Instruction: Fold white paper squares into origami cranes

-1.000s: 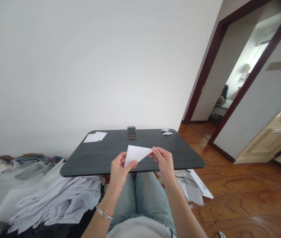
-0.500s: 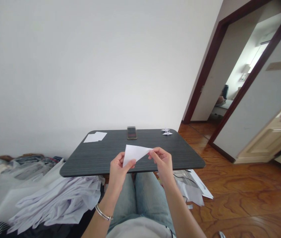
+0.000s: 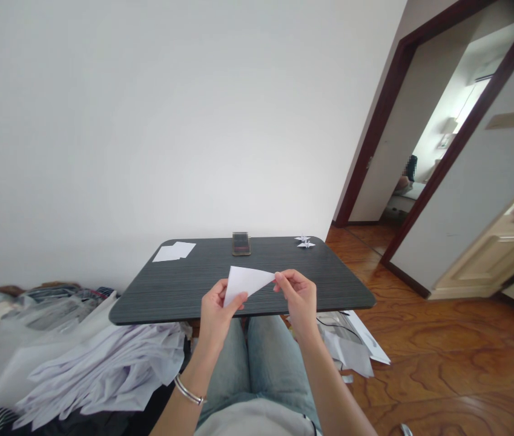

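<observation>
A white sheet of paper folded into a triangle (image 3: 248,281) is held up above the near part of the dark table (image 3: 193,287). My left hand (image 3: 217,303) pinches its broad left end, thumb on the front face. The narrow right tip lies between the thumb and fingers of my right hand (image 3: 296,293). Two small white paper cranes (image 3: 306,244) sit at the table's far right corner. Toward the far left corner lie flat white paper sheets (image 3: 175,251), partly overlapping.
A phone (image 3: 241,243) stands at the table's back edge, near the wall. Heaped clothes and plastic bags (image 3: 102,369) lie left of the table. Papers and a cable (image 3: 352,345) are on the wooden floor at right. A doorway (image 3: 388,151) opens beyond, with a blurred figure inside.
My right hand has shifted very slightly at the paper's tip. The folded paper and my left hand stay almost in place.
</observation>
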{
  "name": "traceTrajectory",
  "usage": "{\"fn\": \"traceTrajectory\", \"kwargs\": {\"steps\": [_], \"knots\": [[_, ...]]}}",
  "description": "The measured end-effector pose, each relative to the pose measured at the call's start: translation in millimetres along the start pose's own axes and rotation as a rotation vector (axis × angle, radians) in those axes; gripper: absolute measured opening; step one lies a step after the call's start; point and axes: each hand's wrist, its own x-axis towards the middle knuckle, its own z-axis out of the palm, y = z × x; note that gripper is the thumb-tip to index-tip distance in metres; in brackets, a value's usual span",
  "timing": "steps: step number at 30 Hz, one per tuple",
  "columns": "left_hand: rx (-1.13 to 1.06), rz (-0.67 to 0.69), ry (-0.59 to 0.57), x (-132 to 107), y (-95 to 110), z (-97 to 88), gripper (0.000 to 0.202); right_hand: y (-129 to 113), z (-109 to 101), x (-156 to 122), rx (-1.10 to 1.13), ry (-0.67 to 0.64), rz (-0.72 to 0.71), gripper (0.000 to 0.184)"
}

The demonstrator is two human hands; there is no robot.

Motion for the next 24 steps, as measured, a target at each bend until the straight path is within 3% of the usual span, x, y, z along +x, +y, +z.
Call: {"fn": "traceTrajectory", "kwargs": {"steps": [12,17,24], "knots": [[0.024,0.039,0.024,3,2,-4.1,0.034,8,-6,4,0.029,-0.026,0.025,0.035],[0.082,0.050,0.003,6,5,-6.1,0.036,11,-14,10,-0.097,-0.291,0.073,0.026],[-0.110,0.165,0.202,14,-1,-10.5,0.047,15,-12,5,-0.118,-0.463,0.096,0.027]]}}
